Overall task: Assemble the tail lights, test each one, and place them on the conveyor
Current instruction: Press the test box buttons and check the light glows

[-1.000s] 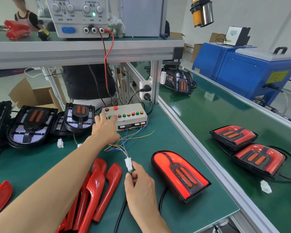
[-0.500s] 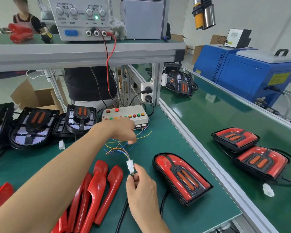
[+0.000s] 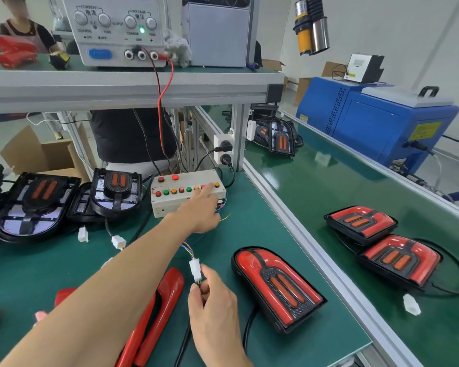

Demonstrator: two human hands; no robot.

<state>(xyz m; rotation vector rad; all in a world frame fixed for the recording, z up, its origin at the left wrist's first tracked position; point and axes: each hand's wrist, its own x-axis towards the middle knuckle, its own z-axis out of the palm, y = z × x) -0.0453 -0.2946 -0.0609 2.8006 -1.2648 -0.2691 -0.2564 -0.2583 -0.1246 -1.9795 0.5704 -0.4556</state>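
Head view of a tail-light test bench, read from left to right. At far left, two unfinished black housings [image 3: 35, 202] and [image 3: 115, 193] lie face up on the green bench [image 3: 249, 229], their white plugs loose beside them. In front of them, loose red lens covers [image 3: 154, 308] lie near the front edge, partly hidden by the left forearm. That arm reaches forward to the white test box [image 3: 170, 205], where the left hand [image 3: 200, 210] presses a straight fingertip on a button near the right end of the lower button row. Coloured wires run from the box down to a white connector [image 3: 195, 268]; the right hand [image 3: 212, 305] pinches the leads just below this connector between thumb and fingers. Right of it, the assembled tail light [image 3: 276, 284] rests on the bench, lens up, its black cable leading back toward the right hand; the lens does not appear lit. Beyond the aluminium rail, two finished tail lights [image 3: 361, 223] and [image 3: 400, 259] lie touching on the green conveyor [image 3: 329, 181], a further unit sits farther up the belt, and a blue machine [image 3: 376, 123] stands behind.
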